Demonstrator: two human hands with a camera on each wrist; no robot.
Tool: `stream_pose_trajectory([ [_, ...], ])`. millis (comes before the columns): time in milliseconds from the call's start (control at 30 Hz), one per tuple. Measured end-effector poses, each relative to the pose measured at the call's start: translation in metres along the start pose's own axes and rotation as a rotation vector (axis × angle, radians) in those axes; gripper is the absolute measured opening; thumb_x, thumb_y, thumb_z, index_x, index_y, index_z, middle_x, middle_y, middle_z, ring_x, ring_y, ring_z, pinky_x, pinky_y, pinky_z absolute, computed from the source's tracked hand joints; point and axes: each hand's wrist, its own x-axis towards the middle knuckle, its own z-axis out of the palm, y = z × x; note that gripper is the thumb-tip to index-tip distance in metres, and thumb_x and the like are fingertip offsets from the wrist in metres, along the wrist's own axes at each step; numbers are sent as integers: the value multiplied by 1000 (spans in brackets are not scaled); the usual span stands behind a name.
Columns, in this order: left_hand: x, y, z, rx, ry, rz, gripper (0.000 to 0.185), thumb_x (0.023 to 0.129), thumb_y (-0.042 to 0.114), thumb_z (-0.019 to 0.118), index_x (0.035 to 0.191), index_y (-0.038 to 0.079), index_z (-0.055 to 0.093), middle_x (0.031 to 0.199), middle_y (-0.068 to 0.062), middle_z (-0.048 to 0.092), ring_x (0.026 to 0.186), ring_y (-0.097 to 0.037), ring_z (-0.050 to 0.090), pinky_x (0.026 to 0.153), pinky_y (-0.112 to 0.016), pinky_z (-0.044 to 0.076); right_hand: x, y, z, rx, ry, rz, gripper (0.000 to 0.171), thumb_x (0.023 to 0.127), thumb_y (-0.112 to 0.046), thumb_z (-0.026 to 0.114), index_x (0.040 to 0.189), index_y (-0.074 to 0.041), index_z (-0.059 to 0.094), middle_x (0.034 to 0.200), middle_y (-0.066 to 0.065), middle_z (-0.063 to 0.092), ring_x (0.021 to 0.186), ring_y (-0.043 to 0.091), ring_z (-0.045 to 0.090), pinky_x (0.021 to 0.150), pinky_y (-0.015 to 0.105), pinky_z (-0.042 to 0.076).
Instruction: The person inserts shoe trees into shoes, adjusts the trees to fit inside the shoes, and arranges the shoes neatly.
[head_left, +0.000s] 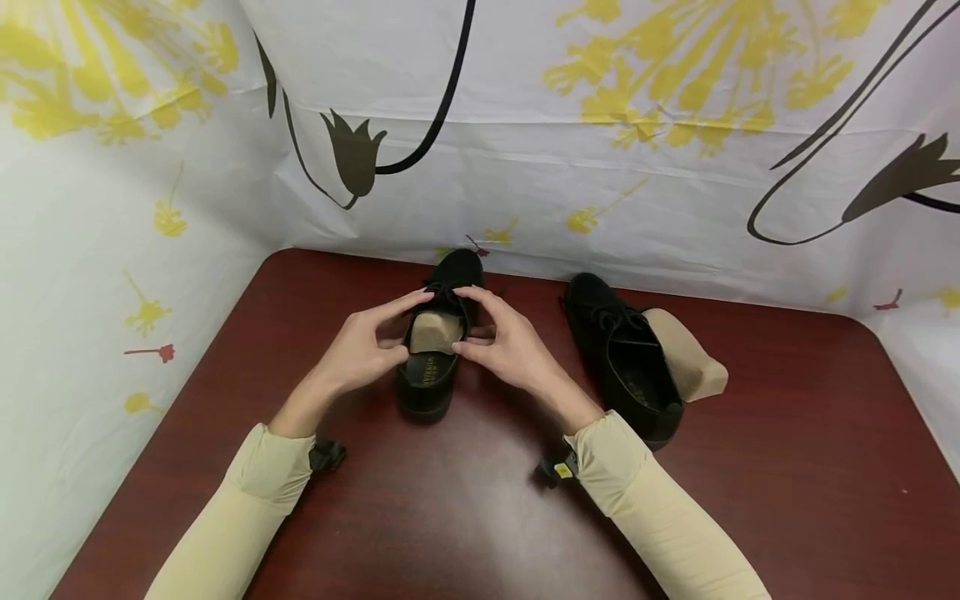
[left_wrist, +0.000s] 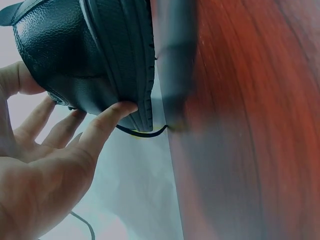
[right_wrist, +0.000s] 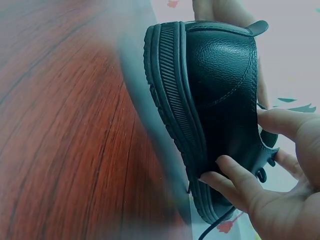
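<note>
Both hands are at a black leather lace-up shoe (head_left: 424,402), whose toe points to the back of the table. My left hand (head_left: 367,340) grips its left side, thumb at the collar. On the opposite side my right hand (head_left: 512,343) holds it, thumb at the opening's edge and fingers along the upper and sole in the right wrist view. Inside the opening sits a beige shaped insert (head_left: 435,330), over the front of the insole with its gold lettering. The laces (head_left: 444,293) are partly hidden by the index fingers.
To the right stands a second black shoe (head_left: 592,312), its opening showing a dark insole. Another beige insert (head_left: 686,358) lies against its right side. The reddish-brown table (head_left: 420,517) meets a patterned white cloth (head_left: 510,192) at the back and left.
</note>
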Motion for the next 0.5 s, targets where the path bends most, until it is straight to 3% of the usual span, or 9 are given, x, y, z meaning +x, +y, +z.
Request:
stream_pose_trajectory([
  [500, -10, -7, -20, 22, 4, 14, 84, 77, -14, 55, 146, 35, 50, 154, 11, 39, 105, -21, 53, 65, -33, 46, 11, -7, 16, 17, -23, -24, 68, 87, -6, 77, 146, -21, 47, 151, -1, 41, 104, 26, 68, 84, 25, 55],
])
